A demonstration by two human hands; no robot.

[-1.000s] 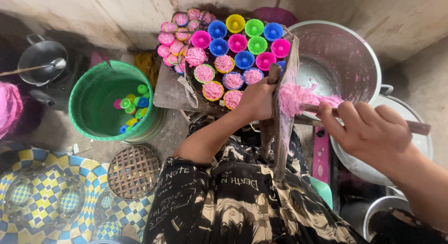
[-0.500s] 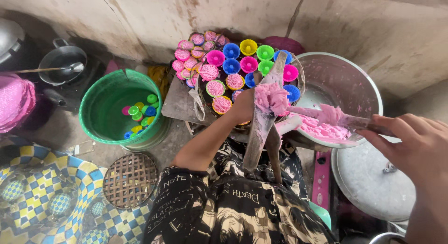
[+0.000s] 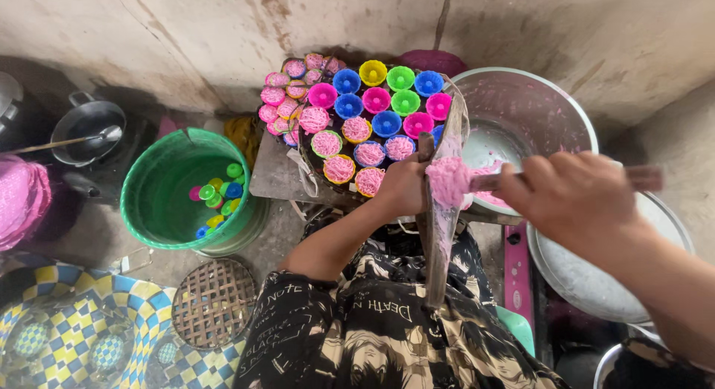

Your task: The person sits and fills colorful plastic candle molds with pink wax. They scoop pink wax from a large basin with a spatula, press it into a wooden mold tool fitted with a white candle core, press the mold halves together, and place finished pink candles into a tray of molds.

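Your right hand (image 3: 577, 199) is curled tight round a stick (image 3: 646, 177), whose far end meets the pink dough (image 3: 450, 179) on the upright board (image 3: 439, 225); your left hand (image 3: 402, 184) grips that board at its edge, fingers wrapped behind it (their tips are hidden). Hold the board steady and tilted toward the cups (image 3: 357, 113), and push the dough in short, even strokes, so it falls into an empty cup rather than the big metal bowl (image 3: 536, 110) behind.
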